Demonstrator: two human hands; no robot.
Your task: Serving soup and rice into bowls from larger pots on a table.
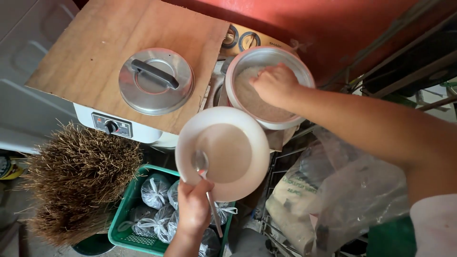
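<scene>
The left hand [194, 207] holds a white bowl [222, 153] by its near rim, its grip clamped on rim and spoon [205, 183] together, so the spoon's handle is pinned under the fingers and its head rests inside the bowl. The bowl is kept level, just beside the pot [269, 87], likely so the pale grain in it stays put. The forearm comes up from the bottom edge, wrist straight.

The right hand [275, 84] reaches across from the right, palm down, fingers dipped into the grain in the pot; whether they are closed on any grain I cannot tell. The pot's metal lid [156, 81] lies aside on a wooden board [95, 52], handle up. Below are a green crate [124, 215] of tied bags and a brush [78, 176].
</scene>
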